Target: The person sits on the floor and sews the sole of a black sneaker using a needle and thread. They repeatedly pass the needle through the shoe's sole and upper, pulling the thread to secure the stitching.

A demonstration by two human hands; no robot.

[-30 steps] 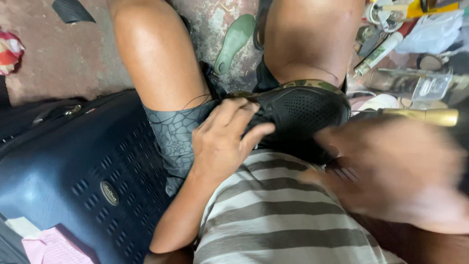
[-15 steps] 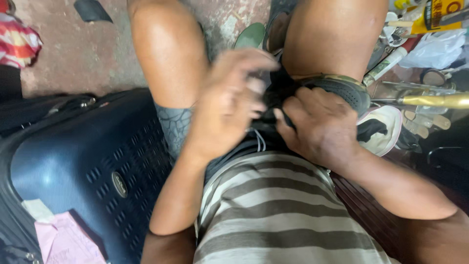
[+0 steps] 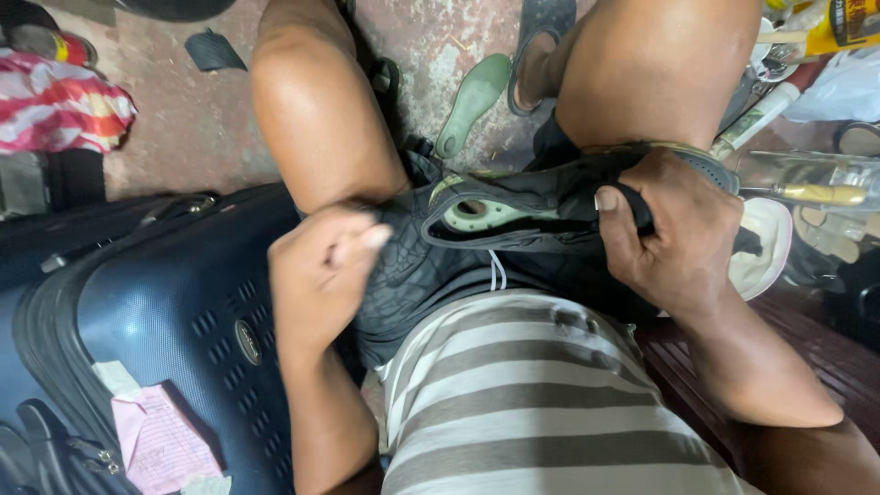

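Right hand (image 3: 674, 234) is clamping the black shoe (image 3: 541, 206) on the lap, opening upward (pale insole showing), steadying it; left hand (image 3: 321, 266) is hovering curled, empty.

Pretty cramped here. The blue suitcase (image 3: 156, 339) blocks the whole left side, tool clutter (image 3: 807, 192) crowds the right. Only open floor (image 3: 440, 46) is the strip between the 2 knees, partly taken by a green insole (image 3: 472, 103).

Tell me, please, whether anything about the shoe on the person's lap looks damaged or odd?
Yes. The dark shoe gripped by the right hand gapes open, baring a pale green inner layer with a hole. A loose green insole lies apart on the floor. The left hand is off the shoe.
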